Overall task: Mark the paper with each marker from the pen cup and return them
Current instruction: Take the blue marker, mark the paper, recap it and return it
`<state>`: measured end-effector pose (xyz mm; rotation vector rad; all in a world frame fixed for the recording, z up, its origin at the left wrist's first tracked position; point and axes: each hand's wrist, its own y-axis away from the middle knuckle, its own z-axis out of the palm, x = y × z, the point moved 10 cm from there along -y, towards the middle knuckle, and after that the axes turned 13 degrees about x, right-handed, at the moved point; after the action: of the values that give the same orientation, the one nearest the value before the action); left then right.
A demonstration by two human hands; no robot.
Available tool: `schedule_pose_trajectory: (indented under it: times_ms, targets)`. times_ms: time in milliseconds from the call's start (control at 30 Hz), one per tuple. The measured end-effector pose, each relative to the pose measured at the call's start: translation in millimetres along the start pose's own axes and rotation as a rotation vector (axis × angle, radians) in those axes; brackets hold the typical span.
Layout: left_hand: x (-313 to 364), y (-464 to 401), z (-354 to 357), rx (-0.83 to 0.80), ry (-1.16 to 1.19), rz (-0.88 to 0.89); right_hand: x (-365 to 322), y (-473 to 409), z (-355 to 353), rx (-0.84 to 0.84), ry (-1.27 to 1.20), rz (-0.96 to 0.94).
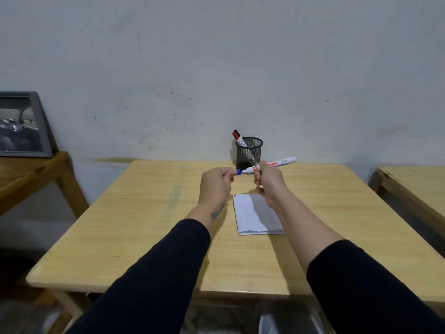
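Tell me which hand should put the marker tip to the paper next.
Probably the right. The right hand grips the marker by its barrel, above the paper. The left hand pinches only the blue cap.

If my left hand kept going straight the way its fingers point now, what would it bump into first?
Probably the right hand. The left hand points rightward along the marker, pinching its blue cap; depth is hard to judge.
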<state>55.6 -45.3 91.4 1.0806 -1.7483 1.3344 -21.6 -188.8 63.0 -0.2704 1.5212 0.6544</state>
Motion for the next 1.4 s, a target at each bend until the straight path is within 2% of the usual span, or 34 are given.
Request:
schedule_pose_trajectory:
  times_ms: [67, 200, 300, 400, 600, 700, 800, 1033, 1400]
  targets:
    - [-13, -3, -6, -0.021, -0.002, -0.088, -5, -9, -13, 0.052, -0.021, -0.026]
    - [-26, -15, -18, -0.098, -0.245, -0.015, -14, -16, -20, 0.038, 0.082, -0.124]
    - [-38, -17, -5, -0.231, -0.482, -0.001, -9, -14, -11, 0.004, 0.118, -0.189]
    - [-48, -6, 11, -0.331, -0.575, -0.013, 0, -14, -8, 0.024, 0.105, -0.235]
    - [-54, 5, 17, -0.318, -0.577, 0.052, 3, -13, -1, 0.004, 0.028, -0.233]
    - [-64, 9, 19, -0.281, -0.689, 0.125, 19, -20, 11, -0.04, -0.038, -0.132]
    - [-65, 13, 19, -0.251, -0.751, 0.177, 26, -18, 19, -0.091, -0.094, -0.109]
    - [-80, 17, 31, -0.342, -0.768, 0.18, 30, -24, 14, 0.028, 0.055, -0.306]
    - [-80, 15, 32, -0.333, -0.772, 0.189, 39, -33, 15, 0.084, 0.244, -0.352]
